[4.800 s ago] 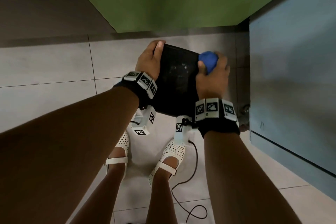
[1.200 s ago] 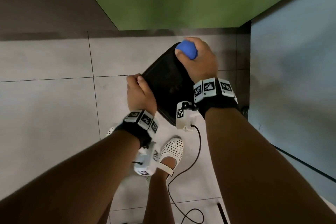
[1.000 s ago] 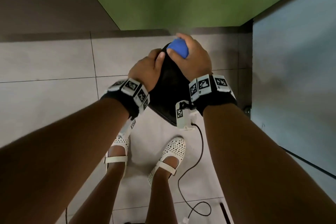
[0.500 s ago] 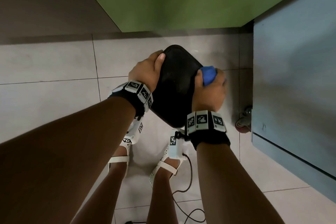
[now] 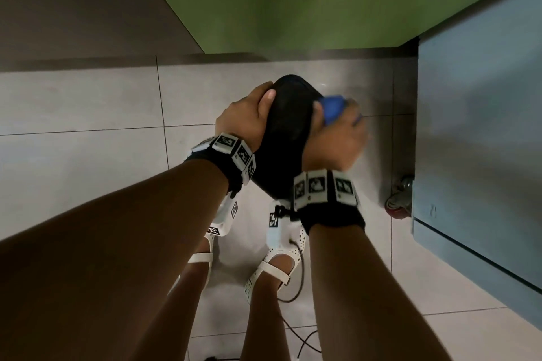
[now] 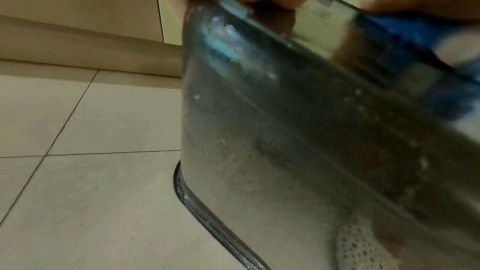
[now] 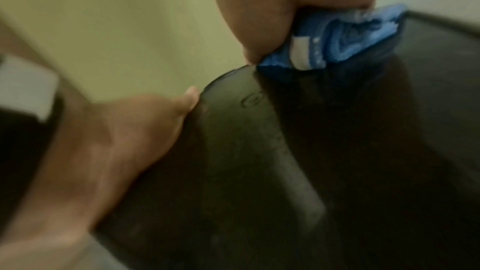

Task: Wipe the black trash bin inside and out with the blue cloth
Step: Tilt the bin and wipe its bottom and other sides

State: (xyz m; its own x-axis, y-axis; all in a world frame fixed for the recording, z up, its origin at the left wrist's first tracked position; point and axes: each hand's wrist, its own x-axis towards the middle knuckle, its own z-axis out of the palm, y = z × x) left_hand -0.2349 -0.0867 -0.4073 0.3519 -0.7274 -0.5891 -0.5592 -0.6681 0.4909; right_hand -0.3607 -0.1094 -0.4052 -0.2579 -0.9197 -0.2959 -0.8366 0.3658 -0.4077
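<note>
Both hands are on the black bin (image 5: pixel 286 138), which stands upside down on the tiled floor (image 5: pixel 88 173). Left hand (image 5: pixel 243 121) curls over its upturned base edge, gripping it. Right hand (image 5: pixel 337 141) clutches the bunched blue cloth (image 5: pixel 333 108) against the bin's right side.
</note>
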